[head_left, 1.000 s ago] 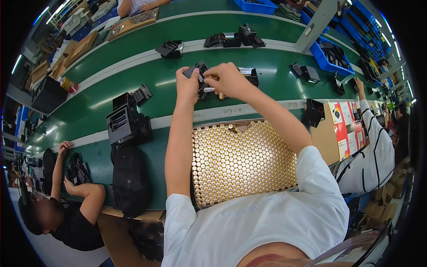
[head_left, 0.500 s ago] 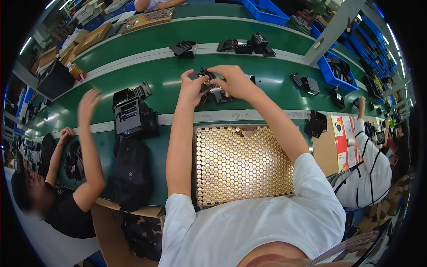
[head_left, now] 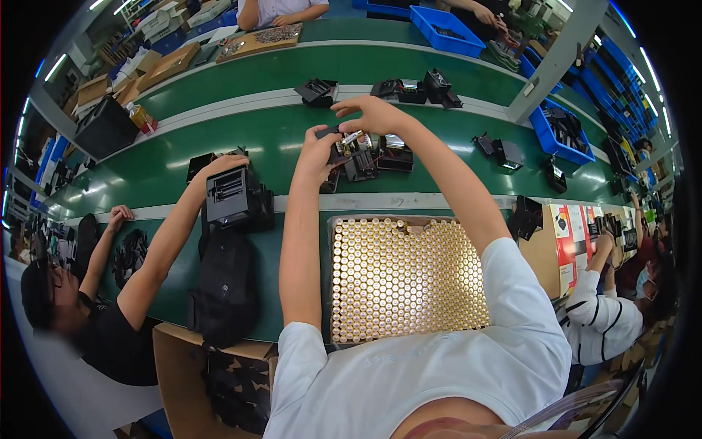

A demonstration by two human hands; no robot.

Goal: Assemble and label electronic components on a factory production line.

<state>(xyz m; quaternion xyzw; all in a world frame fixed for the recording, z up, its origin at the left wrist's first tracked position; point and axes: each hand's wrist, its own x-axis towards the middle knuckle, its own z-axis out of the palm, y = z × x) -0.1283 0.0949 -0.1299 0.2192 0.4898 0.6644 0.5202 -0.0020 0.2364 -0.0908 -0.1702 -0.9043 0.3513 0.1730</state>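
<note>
My left hand point(head_left: 319, 155) is closed around a small black plastic case point(head_left: 338, 152), gripping it above the green bench. A pale, battery-like cylinder point(head_left: 352, 137) lies slanted at the case. Over it hovers my right hand point(head_left: 376, 117), fingers curved and apart, its thumb close to the cylinder; whether they touch I cannot tell. Just beyond and beside my hands lie open black battery housings point(head_left: 395, 155), some with wires. Below my forearms sits a tray of upright cylindrical batteries point(head_left: 406, 282) with shiny gold-white tops, packed in rows, with a gap at its far edge.
To the left, a co-worker's hand point(head_left: 227, 162) rests by a black box point(head_left: 232, 197); a black bag point(head_left: 227, 285) lies in front. Further black housings point(head_left: 316, 91) stand on the far ledge. Blue bins point(head_left: 559, 132) and a grey post point(head_left: 559, 62) are at the right.
My right hand has opened from a pinch and lifted slightly away from the case. My left hand keeps its hold. The co-worker at left has lowered a hand to the black box.
</note>
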